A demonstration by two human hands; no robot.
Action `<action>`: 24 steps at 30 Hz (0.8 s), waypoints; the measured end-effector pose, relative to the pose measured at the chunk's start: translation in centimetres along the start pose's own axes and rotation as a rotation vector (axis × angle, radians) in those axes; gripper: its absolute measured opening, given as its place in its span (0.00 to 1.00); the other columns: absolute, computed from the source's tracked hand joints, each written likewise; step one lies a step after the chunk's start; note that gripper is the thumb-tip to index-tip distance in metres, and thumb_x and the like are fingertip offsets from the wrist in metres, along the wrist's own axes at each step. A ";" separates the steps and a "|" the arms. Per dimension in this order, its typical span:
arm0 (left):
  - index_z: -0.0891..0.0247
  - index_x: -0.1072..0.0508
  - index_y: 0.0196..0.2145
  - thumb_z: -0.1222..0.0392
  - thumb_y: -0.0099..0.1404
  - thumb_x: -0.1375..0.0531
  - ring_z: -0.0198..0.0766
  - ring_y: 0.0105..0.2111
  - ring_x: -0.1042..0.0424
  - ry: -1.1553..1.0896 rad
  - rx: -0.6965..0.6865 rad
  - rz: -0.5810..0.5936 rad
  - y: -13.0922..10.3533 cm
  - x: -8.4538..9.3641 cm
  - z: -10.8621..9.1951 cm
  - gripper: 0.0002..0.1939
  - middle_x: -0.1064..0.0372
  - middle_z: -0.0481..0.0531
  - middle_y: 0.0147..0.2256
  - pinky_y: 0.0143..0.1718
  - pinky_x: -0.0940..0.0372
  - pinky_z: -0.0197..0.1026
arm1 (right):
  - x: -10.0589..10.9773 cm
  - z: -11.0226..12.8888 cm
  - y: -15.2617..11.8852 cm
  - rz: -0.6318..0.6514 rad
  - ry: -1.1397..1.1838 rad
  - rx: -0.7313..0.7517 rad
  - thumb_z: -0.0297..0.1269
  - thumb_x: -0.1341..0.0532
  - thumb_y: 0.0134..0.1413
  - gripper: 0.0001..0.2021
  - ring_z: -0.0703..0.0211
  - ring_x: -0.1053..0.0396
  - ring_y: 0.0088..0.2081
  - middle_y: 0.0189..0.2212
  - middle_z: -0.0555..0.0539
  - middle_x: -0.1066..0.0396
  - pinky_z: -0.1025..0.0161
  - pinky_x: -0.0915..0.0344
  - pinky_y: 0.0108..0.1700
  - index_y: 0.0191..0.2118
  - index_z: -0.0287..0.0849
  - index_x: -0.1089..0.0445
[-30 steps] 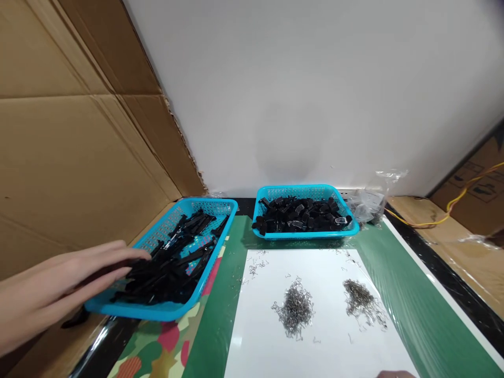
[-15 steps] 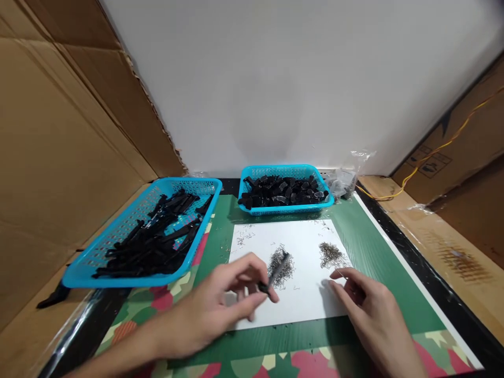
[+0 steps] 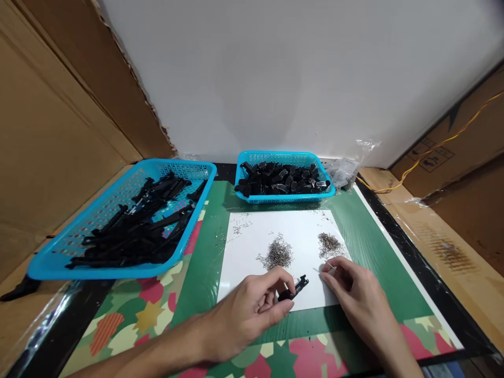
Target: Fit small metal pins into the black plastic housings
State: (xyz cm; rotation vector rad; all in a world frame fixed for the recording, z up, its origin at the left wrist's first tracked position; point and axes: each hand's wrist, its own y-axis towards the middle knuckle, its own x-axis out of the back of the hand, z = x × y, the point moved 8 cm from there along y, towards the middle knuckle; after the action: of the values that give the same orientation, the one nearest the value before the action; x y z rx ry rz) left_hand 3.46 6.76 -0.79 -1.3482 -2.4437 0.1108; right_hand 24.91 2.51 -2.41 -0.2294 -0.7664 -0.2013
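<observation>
Between the thumb and fingers of my left hand [image 3: 255,304] is a small black plastic part [image 3: 301,284], its notched end pointing up and right. My right hand [image 3: 354,289] pinches a thin metal pin-like tool [image 3: 331,265] over the right edge of a white sheet [image 3: 244,262]. A pile of tiny metal pieces [image 3: 280,253] lies on the sheet beyond my left hand. A second, smaller pile [image 3: 329,244] sits just beyond my right fingertips. Loose pieces are scattered near the sheet's far left corner.
A blue basket [image 3: 79,274] of long black parts stands at the left. Another blue basket [image 3: 285,198] with black clips is at the back, beside a clear plastic bag [image 3: 342,172]. Cardboard [image 3: 464,157] and a yellow wire [image 3: 409,170] are on the right.
My left hand has moved right and nearer my right hand, and the black part in it has turned. The view has shifted a little. My right hand still pinches the thin tool.
</observation>
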 end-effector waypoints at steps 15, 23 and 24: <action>0.60 0.23 0.48 0.58 0.72 0.37 0.31 0.27 0.39 0.116 -0.095 -0.019 0.4 -0.4 -0.9 0.09 0.32 0.44 0.32 0.29 0.43 0.35 | -0.1 0.0 -1.7 0.035 0.409 -0.019 0.55 0.31 0.60 0.20 0.59 0.32 0.27 0.25 0.48 0.27 0.66 0.35 0.28 0.33 0.40 0.21; 0.60 0.23 0.48 0.61 0.72 0.36 0.31 0.26 0.39 0.152 -0.185 -0.018 0.4 -0.6 -1.5 0.08 0.31 0.44 0.31 0.29 0.43 0.35 | 0.0 -0.5 -2.1 -0.005 0.423 -0.105 0.55 0.29 0.58 0.20 0.46 0.19 0.39 0.35 0.40 0.15 0.58 0.23 0.40 0.39 0.42 0.13; 0.60 0.23 0.48 0.61 0.72 0.37 0.31 0.26 0.39 0.155 -0.192 -0.020 0.5 -0.6 -1.6 0.07 0.31 0.44 0.31 0.29 0.43 0.35 | 0.0 -0.5 -2.1 -0.010 0.429 -0.113 0.56 0.29 0.57 0.20 0.45 0.18 0.39 0.35 0.39 0.15 0.57 0.23 0.40 0.39 0.42 0.13</action>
State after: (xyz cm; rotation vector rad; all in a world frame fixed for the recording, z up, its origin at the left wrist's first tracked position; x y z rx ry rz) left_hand 4.64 6.36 0.41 -1.3548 -2.3850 -0.2307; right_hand 24.70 0.34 -2.46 -0.2780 -0.3309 -0.2922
